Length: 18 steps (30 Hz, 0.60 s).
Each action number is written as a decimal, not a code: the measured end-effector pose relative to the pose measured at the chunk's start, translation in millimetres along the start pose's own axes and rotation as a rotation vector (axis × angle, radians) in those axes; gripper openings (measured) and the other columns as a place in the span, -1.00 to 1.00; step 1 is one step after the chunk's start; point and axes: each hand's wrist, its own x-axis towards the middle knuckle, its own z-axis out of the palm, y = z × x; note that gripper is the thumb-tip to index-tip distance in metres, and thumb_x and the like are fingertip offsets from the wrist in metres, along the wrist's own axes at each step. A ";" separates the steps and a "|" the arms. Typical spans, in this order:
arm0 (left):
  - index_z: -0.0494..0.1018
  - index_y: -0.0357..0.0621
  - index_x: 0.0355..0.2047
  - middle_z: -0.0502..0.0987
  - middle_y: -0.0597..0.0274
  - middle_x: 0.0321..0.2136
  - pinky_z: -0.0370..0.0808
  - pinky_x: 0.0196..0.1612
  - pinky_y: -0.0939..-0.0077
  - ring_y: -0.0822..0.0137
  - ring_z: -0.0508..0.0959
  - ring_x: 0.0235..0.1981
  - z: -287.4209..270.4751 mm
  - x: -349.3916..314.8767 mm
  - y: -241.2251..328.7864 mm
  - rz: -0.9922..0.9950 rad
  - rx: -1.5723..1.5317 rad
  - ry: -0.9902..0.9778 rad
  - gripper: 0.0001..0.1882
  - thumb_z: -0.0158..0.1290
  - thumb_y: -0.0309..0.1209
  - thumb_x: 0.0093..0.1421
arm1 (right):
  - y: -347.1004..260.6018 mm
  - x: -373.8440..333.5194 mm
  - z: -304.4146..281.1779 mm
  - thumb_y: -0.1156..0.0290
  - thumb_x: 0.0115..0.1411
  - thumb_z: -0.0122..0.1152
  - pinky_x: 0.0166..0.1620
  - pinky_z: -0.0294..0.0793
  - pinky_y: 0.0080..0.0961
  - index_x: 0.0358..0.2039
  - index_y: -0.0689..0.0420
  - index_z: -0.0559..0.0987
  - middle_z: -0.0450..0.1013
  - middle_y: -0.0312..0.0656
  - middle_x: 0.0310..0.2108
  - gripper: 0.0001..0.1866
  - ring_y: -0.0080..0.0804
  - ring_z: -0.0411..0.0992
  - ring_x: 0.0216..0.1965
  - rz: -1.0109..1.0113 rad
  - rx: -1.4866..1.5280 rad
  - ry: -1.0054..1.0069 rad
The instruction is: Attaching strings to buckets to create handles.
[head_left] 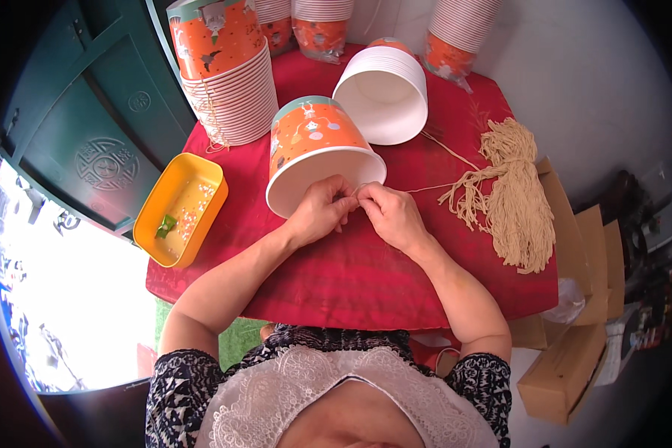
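though thin, string (433, 187) in right grip (393, 215)

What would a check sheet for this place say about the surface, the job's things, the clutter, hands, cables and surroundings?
Surface: red tablecloth, slightly wrinkled.
Job's things: string runs from the right hand toward the yarn bundle; orange bucket tipped, mouth facing the person.
Clutter: yellow tray holding pale bits and a green scrap; bucket stack.
Hands: close together at the bucket's mouth; right pinches string, left hand grip unclear.
Cables: nothing seen.
Surroundings: green door left, cardboard box right.
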 end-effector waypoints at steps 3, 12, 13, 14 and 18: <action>0.38 -0.30 -0.36 0.46 0.22 -0.50 0.50 -0.57 0.59 0.47 0.48 -0.57 -2.6 2.4 -0.8 -0.030 -0.039 0.000 -0.90 0.04 -0.51 0.27 | -5.3 -0.8 -2.5 0.49 0.16 0.17 -0.40 0.50 -0.23 -0.43 0.24 0.49 0.54 -0.02 -0.47 -0.91 -0.05 0.54 -0.44 0.068 0.046 -0.039; 0.39 -0.29 -0.38 0.47 0.18 -0.49 0.47 -0.57 0.59 0.42 0.50 -0.56 -8.6 7.0 1.1 -0.119 -0.146 -0.046 -0.92 0.09 -0.58 0.19 | -1.0 -4.0 -2.6 0.49 0.11 0.22 -0.44 0.46 -0.23 -0.48 0.25 0.49 0.50 -0.02 -0.53 -0.88 -0.11 0.52 -0.50 0.117 0.106 -0.126; 0.39 -0.29 -0.39 0.47 0.18 -0.49 0.46 -0.57 0.59 0.42 0.50 -0.56 -8.8 7.0 0.1 -0.118 -0.141 -0.048 -0.92 0.10 -0.58 0.18 | -2.3 -4.4 -2.8 0.49 0.11 0.22 -0.44 0.46 -0.23 -0.48 0.25 0.49 0.50 -0.02 -0.53 -0.88 -0.11 0.52 -0.50 0.118 0.107 -0.127; 0.39 -0.29 -0.39 0.47 0.18 -0.49 0.46 -0.57 0.59 0.42 0.50 -0.56 -8.4 6.7 0.3 -0.121 -0.141 -0.047 -0.92 0.10 -0.58 0.18 | -5.0 -5.3 -3.8 0.47 0.11 0.21 -0.46 0.47 -0.21 -0.47 0.22 0.49 0.50 -0.03 -0.55 -0.89 -0.10 0.52 -0.52 0.037 0.003 -0.093; 0.40 -0.28 -0.38 0.46 0.20 -0.51 0.43 -0.57 0.60 0.45 0.47 -0.57 -5.9 6.7 -5.0 -0.079 -0.125 -0.015 -0.92 0.10 -0.59 0.16 | -33.9 -9.7 -7.5 0.45 0.09 0.25 -0.55 0.48 -0.26 -0.42 0.11 0.48 0.49 -0.14 -0.60 -0.90 -0.14 0.50 -0.61 -0.249 -0.262 -0.042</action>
